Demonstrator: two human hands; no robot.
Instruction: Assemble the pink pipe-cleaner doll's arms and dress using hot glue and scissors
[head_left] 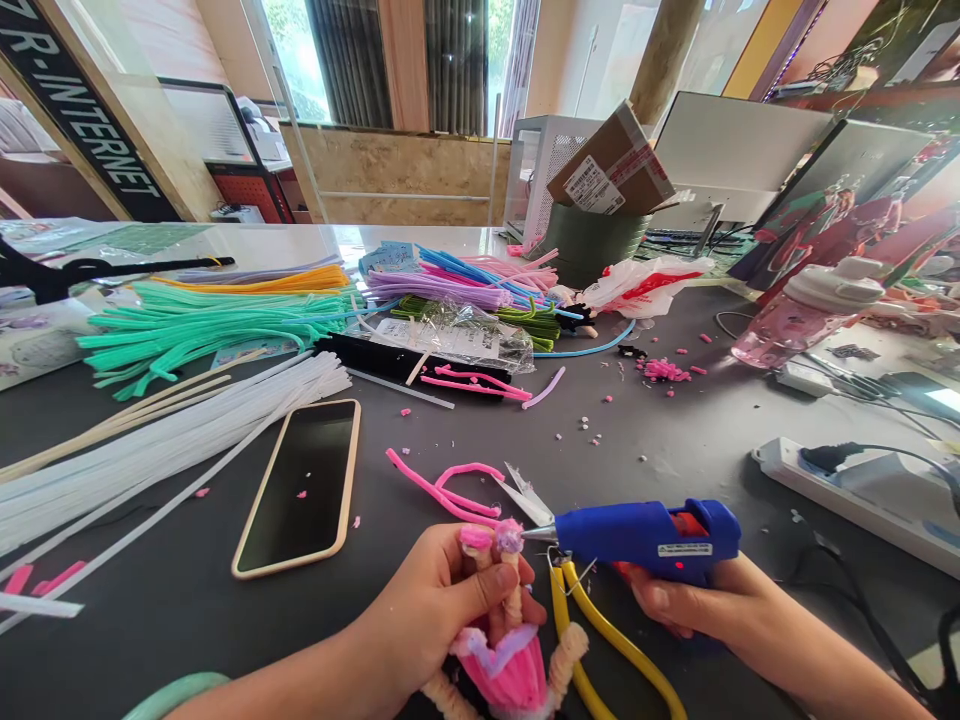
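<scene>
Pipe-cleaner doll (514,680) is pinched in the left hand (442,605) over a dark, scrap-strewn table (465,435); the right hand (694,600) grips a blue glue gun (619,535), nozzle (538,533) at the doll; grey curtains (349,65) hang beside windows (289,50)

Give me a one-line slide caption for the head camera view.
Left hand grips a fuzzy pink-and-beige figure while the right hand holds a blue glue gun to it.

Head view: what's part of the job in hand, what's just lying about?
Likely in the job:
doll, in the left hand
glue gun, in the right hand, tip at the doll
pliers, scissors, pipe cleaners, probably

Apparently just lying about:
phone
drink bottle
cardboard box
</scene>
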